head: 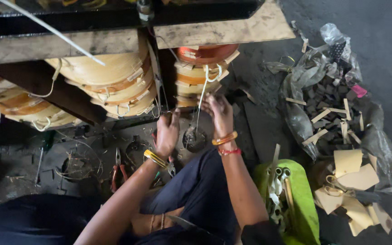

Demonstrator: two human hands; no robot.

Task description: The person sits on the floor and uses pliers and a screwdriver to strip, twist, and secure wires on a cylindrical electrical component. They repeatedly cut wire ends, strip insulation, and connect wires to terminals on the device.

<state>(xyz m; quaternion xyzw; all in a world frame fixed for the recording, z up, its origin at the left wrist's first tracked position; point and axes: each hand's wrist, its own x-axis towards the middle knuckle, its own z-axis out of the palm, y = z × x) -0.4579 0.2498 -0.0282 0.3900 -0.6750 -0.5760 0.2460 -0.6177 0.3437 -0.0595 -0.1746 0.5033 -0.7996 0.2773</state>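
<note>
My right hand (218, 113) is raised to the lower edge of a tan, tape-wrapped winding coil (200, 75), fingers pinched on a thin white wire (203, 90) that hangs from it. My left hand (166, 134) is just left of it, fingers curled near the same coil's base; what it holds is hidden. Bangles sit on both wrists. A larger coil (110, 79) fills the frame to the left, under a dark metal bar (114, 16).
Red-handled pliers (118, 170) lie on the dirty floor by my left knee, among wire scraps. A green bag (302, 199) of sleeving and strips stands at right, with card pieces (355, 177) and a plastic sheet of small blocks (332, 109) beyond it.
</note>
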